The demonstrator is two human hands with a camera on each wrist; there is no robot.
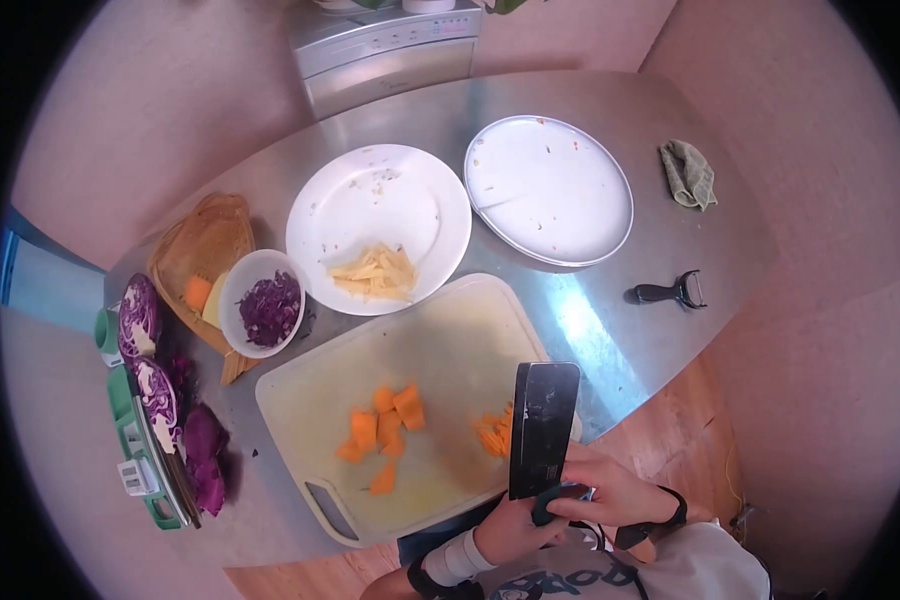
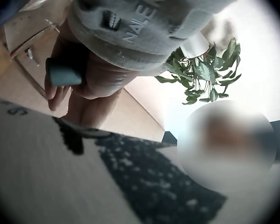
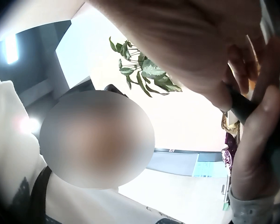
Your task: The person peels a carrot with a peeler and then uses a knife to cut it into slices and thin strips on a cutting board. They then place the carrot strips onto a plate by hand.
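Note:
In the head view a cleaver point(image 1: 544, 420) with a broad dark blade is raised over the near right edge of the cutting board point(image 1: 300, 390). My left hand point(image 1: 510, 532), with a wrapped wrist, grips its teal handle point(image 2: 64, 72), whose end sticks out in the left wrist view. My right hand point(image 1: 615, 490) pinches the cleaver where handle and blade meet, thumb over the handle and fingers partly hidden behind the blade. Orange chunks point(image 1: 390, 422) are grouped mid-board. Thin orange strips point(image 1: 492, 433) lie beside the blade, partly covered by it.
Beyond the board are a white plate point(image 1: 315, 210) with pale strips, an oval white tray point(image 1: 550, 190) and a bowl point(image 1: 232, 345) of shredded purple cabbage. Left: a basket point(image 1: 195, 215), cut cabbage point(image 1: 140, 315) and a green-framed slicer point(image 1: 135, 440). Right: a peeler point(image 1: 670, 291) and cloth point(image 1: 687, 175).

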